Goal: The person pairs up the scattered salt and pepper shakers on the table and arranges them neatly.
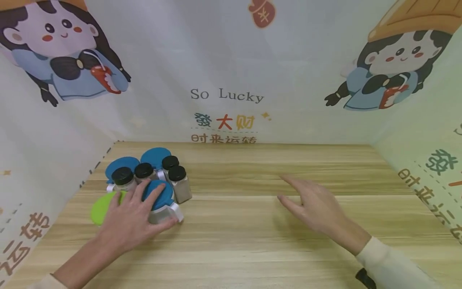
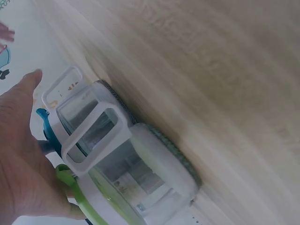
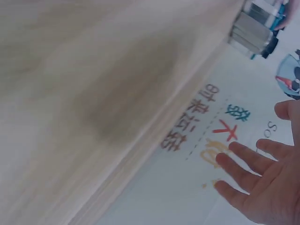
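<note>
Head view shows a blue-lidded jar (image 1: 159, 216) on the wood-patterned tabletop (image 1: 234, 237), at about 8 o'clock from the middle of the scene. Its body is clear and rather square, its lid a flat blue disc, and a white handle (image 1: 177, 212) juts out at about 4 o'clock from the lid. A green-lidded jar (image 1: 102, 209) stands just beside it toward 9 o'clock, partly covered by the hand. From the left wrist it too has a clear body and a white loop handle, with a dark textured band around its base. Black-capped shakers (image 1: 181, 189) and two further blue lids (image 1: 156, 155) crowd together between 10 and 2 o'clock of the nearer blue lid.

The left hand (image 1: 131, 220) comes in from 7 o'clock, palm down, its fingers pointing roughly to 1 o'clock. They spread over the blue and green lids rather than wrapping around either jar. The thumb reaches out near the handle; whether the two touch cannot be told.

The right hand (image 1: 317, 204) hangs above the tabletop at 4 o'clock, well apart from the jars, its fingers toward 10 o'clock. They are loosely spread, slightly bent and hold nothing. A pale sleeve (image 1: 386, 261) covers the forearm behind it.
</note>
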A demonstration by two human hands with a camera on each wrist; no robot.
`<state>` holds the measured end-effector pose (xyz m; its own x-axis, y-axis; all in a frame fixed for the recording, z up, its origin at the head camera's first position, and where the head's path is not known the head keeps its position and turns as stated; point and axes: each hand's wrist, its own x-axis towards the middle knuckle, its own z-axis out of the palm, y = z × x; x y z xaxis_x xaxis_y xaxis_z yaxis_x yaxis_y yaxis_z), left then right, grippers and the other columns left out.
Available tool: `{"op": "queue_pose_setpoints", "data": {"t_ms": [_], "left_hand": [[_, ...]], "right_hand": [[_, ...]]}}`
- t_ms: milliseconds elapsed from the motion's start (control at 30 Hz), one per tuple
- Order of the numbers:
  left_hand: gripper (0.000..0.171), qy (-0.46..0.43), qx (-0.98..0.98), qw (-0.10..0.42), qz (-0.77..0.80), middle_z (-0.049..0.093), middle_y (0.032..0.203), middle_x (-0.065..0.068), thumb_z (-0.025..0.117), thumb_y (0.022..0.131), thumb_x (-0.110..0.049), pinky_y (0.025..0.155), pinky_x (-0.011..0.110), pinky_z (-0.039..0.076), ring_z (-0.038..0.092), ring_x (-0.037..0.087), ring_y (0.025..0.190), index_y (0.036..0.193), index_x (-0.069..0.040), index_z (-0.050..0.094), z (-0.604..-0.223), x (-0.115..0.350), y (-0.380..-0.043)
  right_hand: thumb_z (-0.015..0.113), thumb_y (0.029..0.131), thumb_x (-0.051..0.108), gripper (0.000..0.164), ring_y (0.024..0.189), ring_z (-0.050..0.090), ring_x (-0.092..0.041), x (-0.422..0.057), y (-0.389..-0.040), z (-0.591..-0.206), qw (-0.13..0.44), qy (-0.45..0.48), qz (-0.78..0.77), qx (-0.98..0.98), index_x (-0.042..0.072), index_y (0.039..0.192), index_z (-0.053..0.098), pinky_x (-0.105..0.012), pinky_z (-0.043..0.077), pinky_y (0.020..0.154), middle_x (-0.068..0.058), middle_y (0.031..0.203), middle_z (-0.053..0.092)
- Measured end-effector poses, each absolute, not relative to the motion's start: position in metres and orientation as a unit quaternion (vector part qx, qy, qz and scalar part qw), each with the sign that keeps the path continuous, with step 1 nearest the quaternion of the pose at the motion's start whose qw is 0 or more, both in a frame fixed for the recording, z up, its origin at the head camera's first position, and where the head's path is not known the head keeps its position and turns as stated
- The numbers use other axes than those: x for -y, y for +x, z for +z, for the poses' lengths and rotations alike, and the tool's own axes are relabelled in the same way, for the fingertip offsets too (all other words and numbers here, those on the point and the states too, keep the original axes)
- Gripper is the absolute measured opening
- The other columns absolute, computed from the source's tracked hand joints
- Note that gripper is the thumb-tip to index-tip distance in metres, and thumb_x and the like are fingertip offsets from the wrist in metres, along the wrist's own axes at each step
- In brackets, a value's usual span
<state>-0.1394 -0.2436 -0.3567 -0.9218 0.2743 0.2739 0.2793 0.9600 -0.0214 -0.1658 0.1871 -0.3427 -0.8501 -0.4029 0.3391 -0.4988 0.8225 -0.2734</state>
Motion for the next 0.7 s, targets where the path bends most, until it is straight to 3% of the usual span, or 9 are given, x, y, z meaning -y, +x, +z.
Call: {"op": "queue_pose_setpoints", "data": {"t_ms": [133, 300, 400, 600, 700], "left_hand": [[0.097, -0.135, 0.980, 0.143, -0.018, 0.044, 0.144, 0.031, 0.055, 0.080, -0.086, 0.099, 0.078, 0.028, 0.045, 0.054, 0.128, 0.143, -0.012, 0.055, -0.353, 0.234, -0.147], [0.090, -0.119, 0.982, 0.145, -0.015, 0.048, 0.135, 0.034, 0.063, 0.081, -0.079, 0.092, 0.078, 0.033, 0.049, 0.057, 0.120, 0.139, -0.010, 0.054, -0.349, 0.236, -0.151], [0.092, -0.117, 0.984, 0.137, -0.013, 0.047, 0.134, 0.035, 0.065, 0.080, -0.077, 0.089, 0.078, 0.035, 0.048, 0.058, 0.119, 0.141, -0.009, 0.051, -0.349, 0.236, -0.152], [0.110, -0.103, 0.985, 0.131, -0.033, 0.045, 0.133, 0.036, 0.068, 0.074, -0.080, 0.086, 0.078, 0.035, 0.052, 0.057, 0.113, 0.144, 0.002, 0.043, -0.352, 0.230, -0.156], [0.113, -0.101, 0.985, 0.137, -0.021, 0.045, 0.133, 0.035, 0.064, 0.073, -0.084, 0.087, 0.078, 0.035, 0.053, 0.057, 0.111, 0.143, 0.002, 0.043, -0.355, 0.230, -0.157]], "right_hand": [[0.060, 0.103, 0.037, 0.054, 0.130, 0.053, -0.036, -0.160, -0.181, -0.336, 0.103, 0.265, 0.229, 0.931, 0.011, 0.149, 0.051, -0.056, 0.044, 0.103, -0.012, 0.146, 0.054], [0.056, 0.106, 0.032, 0.054, 0.142, 0.038, -0.033, -0.103, -0.201, -0.343, 0.019, 0.334, 0.287, 0.898, 0.015, 0.155, 0.042, -0.053, 0.036, 0.111, -0.007, 0.164, 0.028], [0.054, 0.107, 0.032, 0.054, 0.143, 0.037, -0.030, -0.073, -0.205, -0.351, -0.011, 0.368, 0.273, 0.889, 0.018, 0.157, 0.039, -0.050, 0.035, 0.112, -0.004, 0.167, 0.021], [0.055, 0.106, 0.040, 0.059, 0.148, 0.029, -0.027, -0.036, -0.216, -0.351, -0.004, 0.397, 0.228, 0.889, 0.026, 0.159, 0.036, -0.048, 0.035, 0.113, -0.006, 0.168, 0.017], [0.061, 0.103, 0.039, 0.065, 0.147, 0.030, -0.028, -0.018, -0.221, -0.350, 0.015, 0.405, 0.203, 0.891, 0.027, 0.161, 0.032, -0.046, 0.040, 0.110, -0.010, 0.168, 0.015]]}}
